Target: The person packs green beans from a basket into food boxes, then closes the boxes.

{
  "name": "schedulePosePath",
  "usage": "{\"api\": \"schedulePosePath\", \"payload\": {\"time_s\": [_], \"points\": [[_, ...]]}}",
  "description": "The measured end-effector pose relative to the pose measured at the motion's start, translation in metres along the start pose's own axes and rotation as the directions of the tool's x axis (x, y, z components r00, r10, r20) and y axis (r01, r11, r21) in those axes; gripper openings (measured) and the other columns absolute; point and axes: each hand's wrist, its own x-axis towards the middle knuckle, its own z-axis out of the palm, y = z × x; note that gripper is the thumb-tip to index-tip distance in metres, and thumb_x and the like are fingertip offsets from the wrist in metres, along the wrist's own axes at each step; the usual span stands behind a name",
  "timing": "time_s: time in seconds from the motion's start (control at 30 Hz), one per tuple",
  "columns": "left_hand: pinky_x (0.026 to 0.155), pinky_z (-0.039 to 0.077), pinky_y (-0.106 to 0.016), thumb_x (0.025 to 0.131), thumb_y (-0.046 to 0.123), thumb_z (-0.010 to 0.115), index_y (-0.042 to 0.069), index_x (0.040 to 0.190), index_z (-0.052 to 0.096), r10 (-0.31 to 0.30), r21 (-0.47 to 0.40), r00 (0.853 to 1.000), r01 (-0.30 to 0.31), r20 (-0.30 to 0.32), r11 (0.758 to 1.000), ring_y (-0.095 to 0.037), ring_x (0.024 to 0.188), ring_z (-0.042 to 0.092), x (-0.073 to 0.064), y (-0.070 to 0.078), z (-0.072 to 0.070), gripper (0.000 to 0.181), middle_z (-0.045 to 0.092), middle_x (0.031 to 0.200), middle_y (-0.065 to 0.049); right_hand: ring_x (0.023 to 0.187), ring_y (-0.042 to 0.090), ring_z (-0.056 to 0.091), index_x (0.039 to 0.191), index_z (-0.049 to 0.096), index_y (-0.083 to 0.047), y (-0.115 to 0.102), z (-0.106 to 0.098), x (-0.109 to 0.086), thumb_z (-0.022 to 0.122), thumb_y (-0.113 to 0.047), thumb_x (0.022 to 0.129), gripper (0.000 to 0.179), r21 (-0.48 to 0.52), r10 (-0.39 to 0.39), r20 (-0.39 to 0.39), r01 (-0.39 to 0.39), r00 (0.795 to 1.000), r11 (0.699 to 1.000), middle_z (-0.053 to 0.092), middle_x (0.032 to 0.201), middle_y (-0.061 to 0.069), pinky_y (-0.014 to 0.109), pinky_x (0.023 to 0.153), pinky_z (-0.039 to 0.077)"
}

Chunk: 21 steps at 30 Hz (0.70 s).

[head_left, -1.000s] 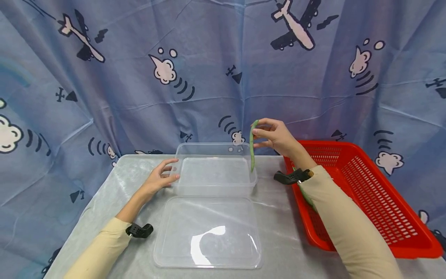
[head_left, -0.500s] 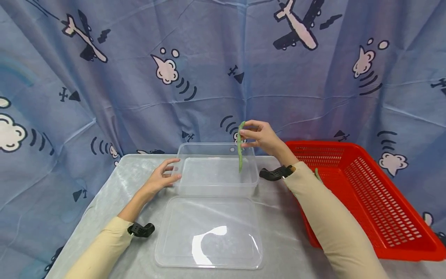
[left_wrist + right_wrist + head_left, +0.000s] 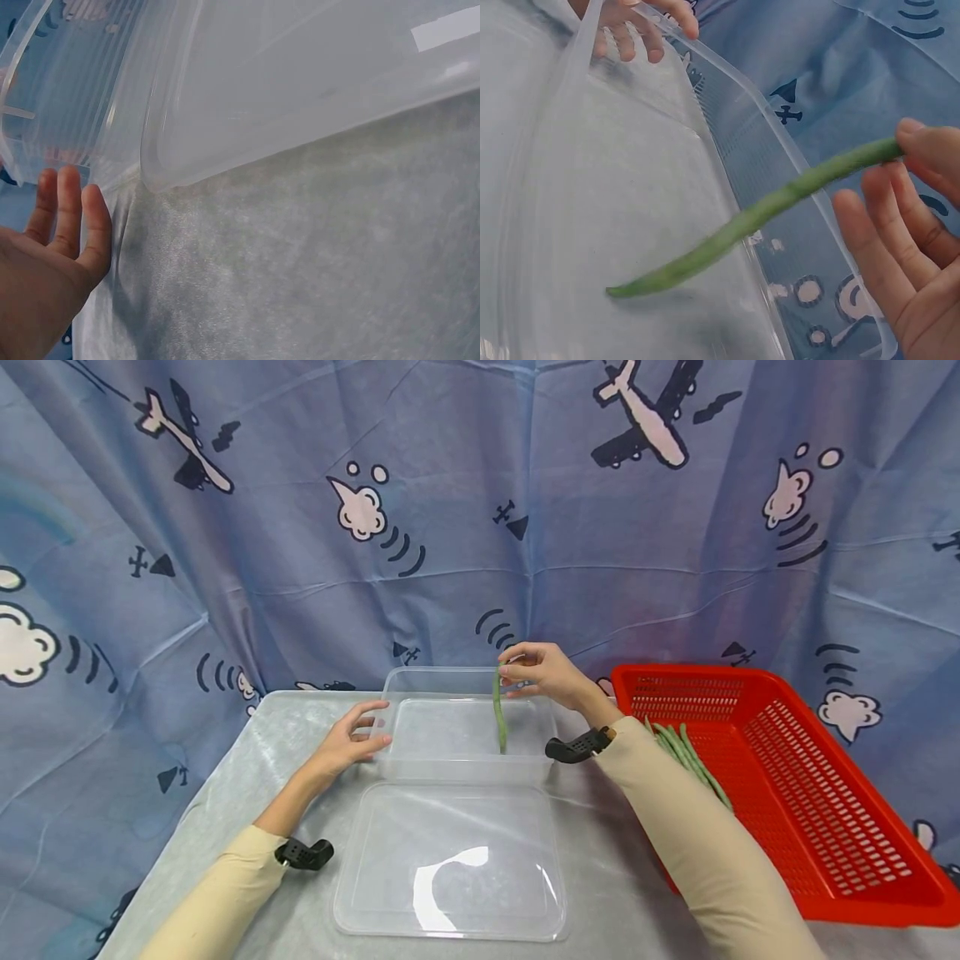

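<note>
My right hand [image 3: 546, 675] pinches a long green bean [image 3: 757, 217] near its upper end, between thumb and fingertip. The bean hangs down inside the clear plastic container [image 3: 465, 768], its lower tip close over the container's floor in the right wrist view. My left hand [image 3: 347, 745] is at the container's left end. Its fingers are loosely extended along the outside of the wall, fingertips [image 3: 69, 176] right at the plastic. No other bean shows in the container.
A clear flat lid [image 3: 450, 860] lies on the white-covered table [image 3: 600, 877] in front of the container. To the right stands a red plastic basket [image 3: 855, 777] with several green beans [image 3: 690, 756] along its left side. A blue patterned curtain [image 3: 420, 610] hangs behind.
My right hand has moved left and then down with the green bean, from the container's right edge to inside it. More beans in the basket show as the arm shifts. My left hand stays in place.
</note>
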Motion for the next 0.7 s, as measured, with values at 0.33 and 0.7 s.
{"api": "schedulePosePath", "payload": {"time_s": [0.33,0.7], "points": [[0.090,0.050,-0.056,0.095,0.018,0.075,0.016,0.153,0.043,-0.003,-0.002,1.000,0.003,0.005,1.000,-0.049,0.130,0.045,0.001,0.000,0.000,0.066,0.035,0.151,-0.030,0.101,0.036,0.068,0.118,0.067,0.004,-0.006,-0.005,-0.005,0.073,-0.001,0.094,0.025,-0.119,-0.103,0.040,0.107,0.994,0.987,0.061,0.117,0.025,0.050,0.090,0.052],[0.089,0.051,-0.055,0.095,0.017,0.075,0.015,0.153,0.043,-0.002,0.012,1.000,0.002,0.001,1.000,-0.048,0.127,0.047,0.000,0.002,0.000,0.066,0.037,0.150,-0.030,0.103,0.040,0.063,0.122,0.067,0.003,-0.020,-0.025,-0.026,0.077,-0.008,0.092,0.033,-0.279,-0.142,0.014,0.140,0.990,0.950,0.066,0.116,0.019,0.046,0.088,0.054]]}}
